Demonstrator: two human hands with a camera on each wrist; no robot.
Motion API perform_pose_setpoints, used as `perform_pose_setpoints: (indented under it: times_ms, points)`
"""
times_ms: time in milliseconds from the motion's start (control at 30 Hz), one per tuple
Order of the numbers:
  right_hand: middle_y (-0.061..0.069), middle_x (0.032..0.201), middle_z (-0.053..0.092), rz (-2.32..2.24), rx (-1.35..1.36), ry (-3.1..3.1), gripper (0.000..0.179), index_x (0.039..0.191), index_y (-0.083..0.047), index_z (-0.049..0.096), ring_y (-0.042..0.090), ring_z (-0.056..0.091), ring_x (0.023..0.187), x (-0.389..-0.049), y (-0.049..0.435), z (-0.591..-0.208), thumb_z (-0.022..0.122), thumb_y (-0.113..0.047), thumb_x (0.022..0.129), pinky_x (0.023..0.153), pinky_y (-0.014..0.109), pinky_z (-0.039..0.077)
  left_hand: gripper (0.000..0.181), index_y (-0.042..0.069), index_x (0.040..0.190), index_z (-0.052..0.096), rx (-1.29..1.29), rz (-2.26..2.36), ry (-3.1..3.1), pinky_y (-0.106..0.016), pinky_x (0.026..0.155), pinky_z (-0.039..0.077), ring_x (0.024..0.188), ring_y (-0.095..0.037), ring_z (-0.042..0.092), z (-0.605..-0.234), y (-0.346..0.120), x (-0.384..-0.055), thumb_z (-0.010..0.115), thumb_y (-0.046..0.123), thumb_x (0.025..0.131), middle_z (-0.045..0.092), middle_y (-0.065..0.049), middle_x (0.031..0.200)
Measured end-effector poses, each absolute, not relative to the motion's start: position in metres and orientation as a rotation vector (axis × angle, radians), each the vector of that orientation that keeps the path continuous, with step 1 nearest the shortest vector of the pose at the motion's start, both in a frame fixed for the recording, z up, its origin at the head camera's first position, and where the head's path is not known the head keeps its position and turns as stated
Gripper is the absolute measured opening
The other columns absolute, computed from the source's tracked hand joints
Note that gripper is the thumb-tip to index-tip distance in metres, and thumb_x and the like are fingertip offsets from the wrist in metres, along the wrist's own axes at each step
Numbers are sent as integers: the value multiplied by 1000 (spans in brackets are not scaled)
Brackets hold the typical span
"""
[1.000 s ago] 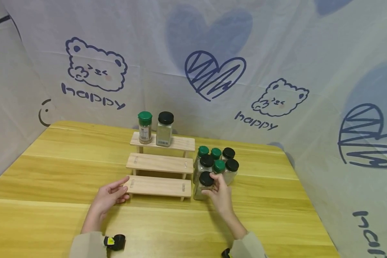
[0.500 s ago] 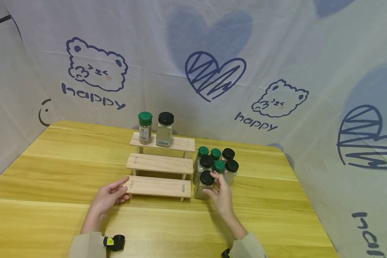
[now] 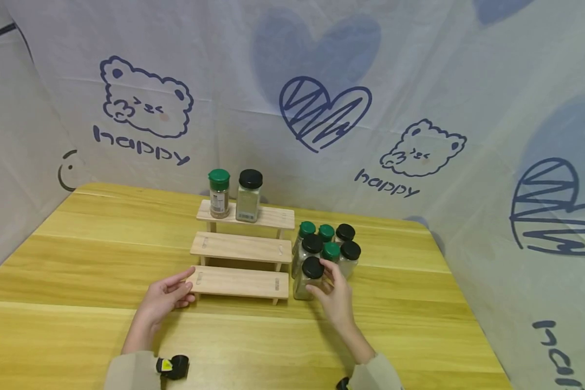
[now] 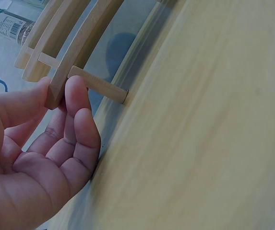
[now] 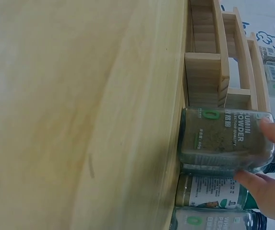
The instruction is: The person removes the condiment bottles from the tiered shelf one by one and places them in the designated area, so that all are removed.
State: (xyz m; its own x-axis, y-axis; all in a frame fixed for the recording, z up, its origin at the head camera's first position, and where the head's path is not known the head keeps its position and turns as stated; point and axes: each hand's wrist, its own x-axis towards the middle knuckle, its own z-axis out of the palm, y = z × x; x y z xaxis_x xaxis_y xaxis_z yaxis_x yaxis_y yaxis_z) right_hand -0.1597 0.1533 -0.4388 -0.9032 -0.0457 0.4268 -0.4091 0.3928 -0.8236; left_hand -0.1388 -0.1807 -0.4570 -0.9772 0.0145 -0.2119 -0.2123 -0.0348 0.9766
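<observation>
A three-tier wooden display rack stands on the table. My left hand pinches the left end of its lowest shelf, thumb on top and fingers beneath, as the left wrist view shows. My right hand holds a clear, black-lidded spice jar between thumb and fingers near the lid. Its label reads cumin powder. The jar is upright, just right of the lowest shelf and close to the tabletop. On the top shelf are a green-lidded spice jar and a black-lidded one.
Behind and beside the held jar, several more spice jars with green or black lids stand closely grouped at the rack's right. A printed cloth hangs behind the yellow wood-grain table.
The cumin jar has shifted very slightly away from me with my right hand, whose fingers have moved a little along it. My left hand and the rack look the same.
</observation>
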Motion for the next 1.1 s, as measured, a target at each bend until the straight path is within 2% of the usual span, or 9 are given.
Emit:
perform_pose_setpoints:
  times_ms: [200,400,633,833,1100]
  points:
    - [27,99,55,1365,439,-2227,47,107,15,50,39,54,88,-144,145,-413,72,12,65,75,40,50,46,-3,133,34,-218,2140,2069,-22,63,51,67,-10,60,-457,-181,-139,50,6,91,60,1,80]
    - [27,90,56,1238,458,-2117,32,94,16,55,38,53,80,-138,139,-401,70,15,65,67,25,49,45,-3,133,34,-220,2129,2074,-23,63,51,67,-10,60,-455,-181,-138,50,6,92,60,1,81]
    - [24,85,56,1308,527,-1980,26,88,14,58,37,52,73,-145,142,-418,69,18,65,54,37,50,46,-3,133,33,-225,2124,2070,-23,63,50,67,-10,60,-455,-181,-138,50,7,92,60,1,81]
    - [19,84,58,1354,538,-1932,21,86,10,60,31,55,71,-147,142,-428,68,15,68,55,23,49,46,-3,133,33,-224,2121,2069,-23,63,50,67,-10,60,-454,-181,-138,50,8,92,60,1,81]
    - [29,79,55,1469,584,-1860,18,81,17,56,34,56,71,-139,124,-406,62,25,66,61,20,51,46,-3,133,34,-230,2127,2073,-23,63,51,67,-10,60,-453,-181,-138,50,7,92,60,1,81]
